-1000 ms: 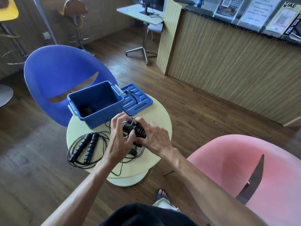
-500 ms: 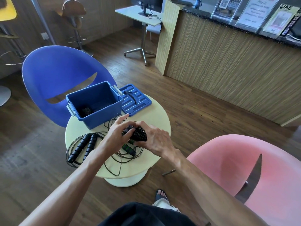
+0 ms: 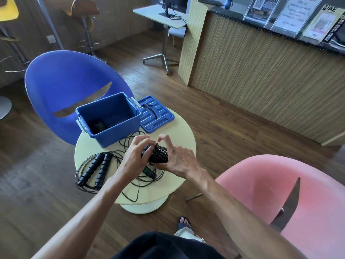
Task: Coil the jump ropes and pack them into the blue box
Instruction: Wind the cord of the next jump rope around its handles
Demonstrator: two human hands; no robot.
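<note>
Gripping wound jump rope, both hands

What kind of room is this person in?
Probably a reception or lobby lounge. A long counter holds standing notices, a desk with a monitor sits behind, and colourful tub chairs circle a small round table.

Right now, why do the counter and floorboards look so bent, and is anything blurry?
Head view: the wide-angle lens bows the counter and floor toward the edges; the hands and wound rope bundle are fairly sharp; the countertop signs are smeared; daylight is soft, shadows faint.
</note>
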